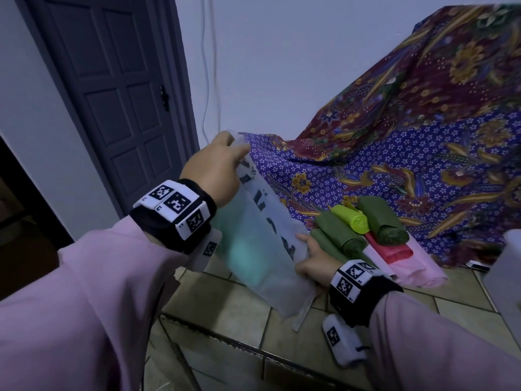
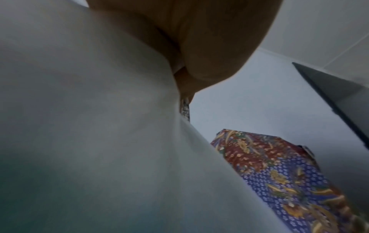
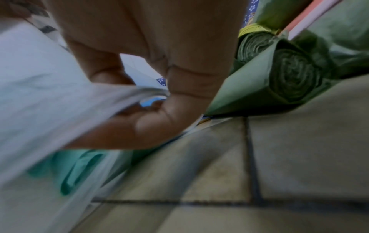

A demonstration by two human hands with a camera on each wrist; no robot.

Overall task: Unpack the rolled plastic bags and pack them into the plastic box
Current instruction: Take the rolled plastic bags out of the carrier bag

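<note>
At centre frame, left hand and right hand grip the wrapper, teal roll inside; unpacked rolls still await boxing.

A translucent white package bag with dark printed lettering hung slanted above the tiled floor, its top corner high at the left and its lower end down to the right; a teal-green mass showed through its side; beside it on the tiles lay a cluster of rolled bags; two dark green rolls lay side by side, their spiral ends plain in the right wrist view; a lime-green roll rested on top between them and a third dark green roll; a red roll and a pink roll lay at the right of the cluster, touching one another; the plastic box could not be told for certain.
</note>
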